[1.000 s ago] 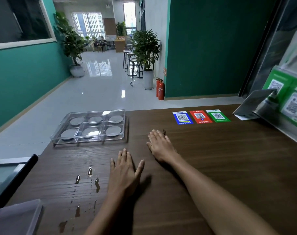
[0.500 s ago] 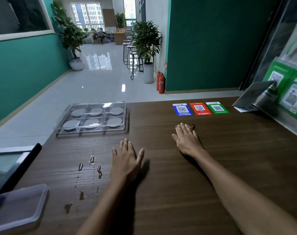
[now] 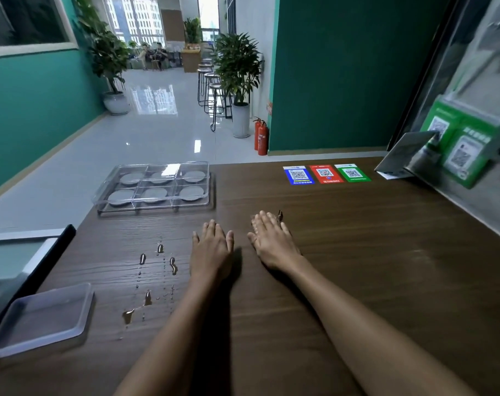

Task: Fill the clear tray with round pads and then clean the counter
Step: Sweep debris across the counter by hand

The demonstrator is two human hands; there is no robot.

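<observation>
A clear tray [image 3: 154,205] with several compartments stands at the far left of the dark wooden counter [image 3: 357,252]. Each compartment holds a round grey pad [image 3: 155,193]. My left hand [image 3: 211,248] lies flat, palm down, on the counter in front of the tray and holds nothing. My right hand [image 3: 271,241] lies flat right beside it, also with nothing in it. Drops and streaks of water [image 3: 157,270] sit on the wood just left of my left hand.
A shallow translucent lid or container [image 3: 43,318] lies at the near left corner. Three QR-code stickers [image 3: 326,174] are stuck at the far edge. A stand with green QR cards [image 3: 457,150] and a leaning card are at the right. A glass panel borders the left.
My right hand has slid back left until it lies close beside my left hand. The view has tilted down, showing more of the near-left container.
</observation>
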